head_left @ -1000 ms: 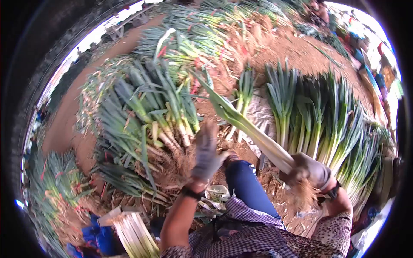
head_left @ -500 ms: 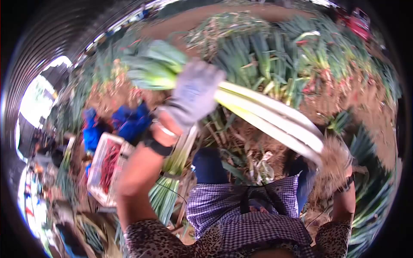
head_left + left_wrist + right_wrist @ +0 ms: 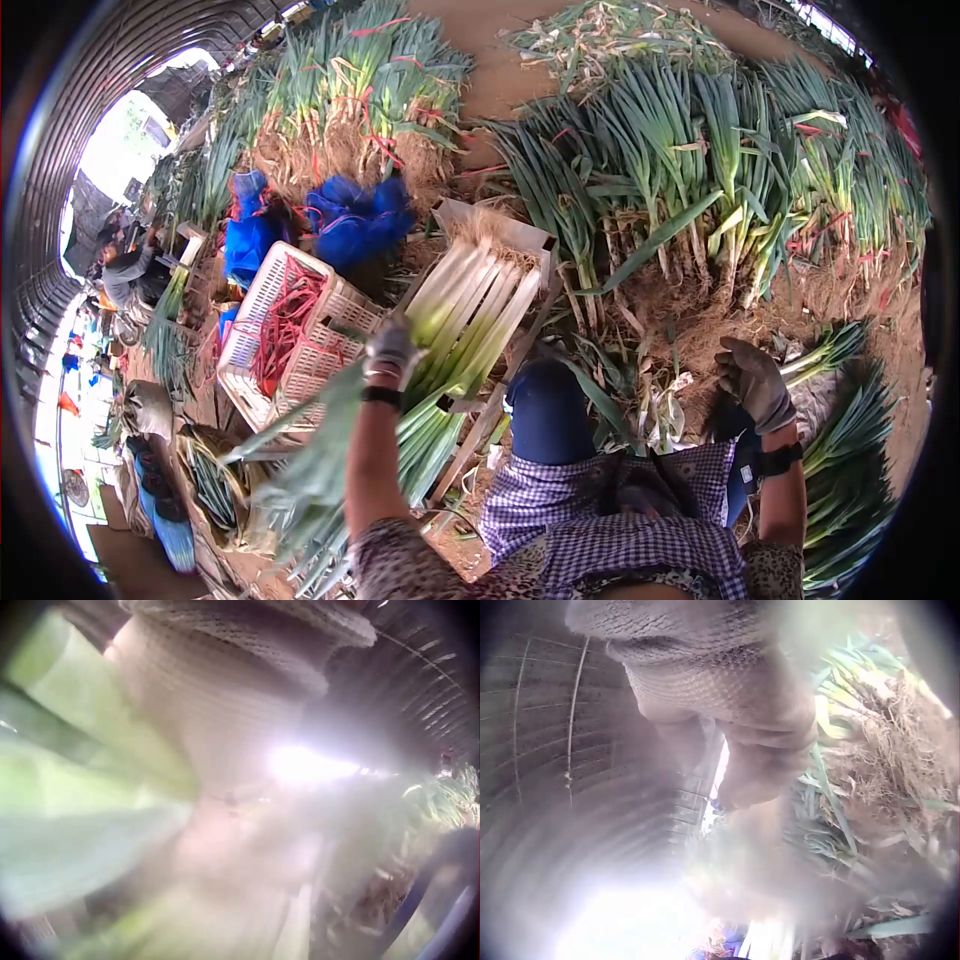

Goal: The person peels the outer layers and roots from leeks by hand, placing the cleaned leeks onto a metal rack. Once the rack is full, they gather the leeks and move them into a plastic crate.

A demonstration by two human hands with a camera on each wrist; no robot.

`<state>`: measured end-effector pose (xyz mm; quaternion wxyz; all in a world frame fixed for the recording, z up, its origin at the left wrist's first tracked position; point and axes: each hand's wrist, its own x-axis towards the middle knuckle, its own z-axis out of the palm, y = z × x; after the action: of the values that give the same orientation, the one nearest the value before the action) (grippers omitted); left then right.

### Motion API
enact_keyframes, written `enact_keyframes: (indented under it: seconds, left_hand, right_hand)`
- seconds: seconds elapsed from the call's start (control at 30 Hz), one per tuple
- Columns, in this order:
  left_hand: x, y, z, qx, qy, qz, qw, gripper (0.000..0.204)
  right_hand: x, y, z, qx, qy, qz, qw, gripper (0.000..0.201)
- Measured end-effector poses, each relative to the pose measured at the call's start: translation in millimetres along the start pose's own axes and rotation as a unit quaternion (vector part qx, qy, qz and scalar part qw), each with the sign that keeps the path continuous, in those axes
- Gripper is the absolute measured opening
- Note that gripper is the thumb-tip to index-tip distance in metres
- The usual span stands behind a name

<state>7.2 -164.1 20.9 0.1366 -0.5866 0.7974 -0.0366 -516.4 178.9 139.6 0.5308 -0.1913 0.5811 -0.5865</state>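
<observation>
Leeks (image 3: 497, 318) lie side by side in the rack (image 3: 487, 420), to the person's front left, roots (image 3: 483, 226) toward the end board (image 3: 529, 236), leaves (image 3: 428, 440) spilling past the near end. Left hand (image 3: 392, 357) appears to grip leeks at the neck, where pale shank turns to leaf; blur hides the exact finger positions. Right hand (image 3: 757, 384) is well apart from the rack, fingers loosely bent, holding nothing.

Step in hand is judged to be laying leeks into the rack. Recommended practice: level the root ends at the board, keep shanks (image 3: 455, 280) parallel, and bring the right hand across to steady the root end, since long leaves are likely to drag a leek askew. Hard squeezing could bruise the shanks.

Materials: shanks are smooth white cylinders, greening into flat, strap-like leaves; roots are fine, tan and matted. Gloves (image 3: 712, 682) are knitted, ribbed at the cuff. Beside the rack, a pale lattice crate (image 3: 328, 352) contains loose red strips (image 3: 288, 322).
</observation>
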Motion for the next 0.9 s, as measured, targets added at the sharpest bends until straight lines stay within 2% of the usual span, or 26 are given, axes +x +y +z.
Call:
enact_keyframes:
  seconds: [0.03,0.07,0.13,0.2,0.23,0.27,0.33,0.37,0.4,0.47,0.53,0.57,0.67,0.7,0.73,0.77,0.8,0.87,0.9]
  left_hand:
    - [-3.1,18.0,25.0,0.009,-0.023,0.001,1.000,0.084]
    - [-6.5,36.6,48.7,0.019,-0.045,0.003,0.999,0.084]
    - [-0.2,50.7,52.7,-0.003,0.033,-0.072,0.997,0.081]
    - [11.3,40.1,46.6,-0.045,-0.030,-0.086,0.995,0.075]
    - [21.9,31.7,34.7,-0.108,-0.052,-0.119,0.986,0.066]
    - [27.9,23.1,30.8,-0.124,-0.001,-0.124,0.985,0.059]
    - [45.0,8.8,54.8,-0.104,0.027,-0.142,0.984,0.059]
    - [44.7,14.3,54.2,-0.112,0.044,-0.146,0.982,0.059]
    - [41.0,23.2,48.0,-0.107,0.009,-0.158,0.981,0.062]
    - [35.4,29.7,66.2,-0.108,-0.005,-0.134,0.985,0.063]
    - [29.8,30.6,69.2,-0.139,-0.010,-0.132,0.981,0.068]
    - [31.7,22.9,67.5,-0.159,-0.019,-0.107,0.981,0.075]
    - [18.5,3.2,42.3,-0.231,-0.024,-0.045,0.972,0.085]
    - [5.7,-5.3,26.4,-0.224,-0.064,-0.061,0.970,0.085]
    - [-7.6,-16.1,16.2,-0.219,-0.104,-0.079,0.967,0.086]
    - [-26.2,-40.6,27.6,-0.234,-0.064,-0.063,0.968,0.084]
    - [-40.7,-58.3,20.1,-0.241,-0.145,-0.125,0.951,0.083]
    - [-93.1,-103.9,31.2,-0.235,-0.111,-0.166,0.951,0.079]
    - [-119.1,-120.8,41.8,-0.241,-0.087,-0.161,0.953,0.079]
  right_hand:
    - [0.7,12.5,-8.3,0.052,-0.019,-0.014,0.998,0.051]
    - [-3.5,13.6,-11.7,0.047,0.013,-0.004,0.999,0.048]
    - [-21.7,1.5,-16.0,0.036,0.083,0.020,0.996,0.043]
    - [-30.8,4.7,-52.8,0.036,0.132,0.030,0.990,0.040]
    - [-30.2,11.6,-75.9,0.038,0.171,0.039,0.984,0.041]
    - [-32.4,18.4,-98.3,0.077,0.194,0.032,0.977,0.043]
    - [-39.1,25.2,-119.8,0.051,0.235,-0.033,0.970,0.042]
    - [-41.8,24.7,-126.7,0.050,0.248,-0.034,0.967,0.042]
    - [-45.4,22.5,-135.6,0.042,0.232,-0.036,0.971,0.042]
    - [-42.6,24.5,-145.0,0.050,0.270,-0.040,0.961,0.043]
    - [-28.0,27.8,-145.2,0.021,0.249,-0.073,0.965,0.046]
    - [-16.9,23.1,-134.5,0.011,0.246,-0.066,0.967,0.049]
    - [11.1,0.2,-92.0,0.016,0.131,-0.052,0.990,0.052]
    - [16.0,-6.2,-83.0,-0.054,0.087,-0.052,0.993,0.051]
    - [17.0,-10.9,-70.9,-0.100,0.104,-0.062,0.988,0.048]
    - [20.3,-11.8,-68.7,-0.087,0.121,-0.063,0.987,0.046]
    - [22.0,-10.1,-67.4,-0.074,0.139,-0.064,0.985,0.044]
    - [21.4,-0.4,-71.4,-0.083,0.150,-0.060,0.983,0.043]
    - [20.3,6.7,-70.2,-0.076,0.151,-0.056,0.984,0.043]
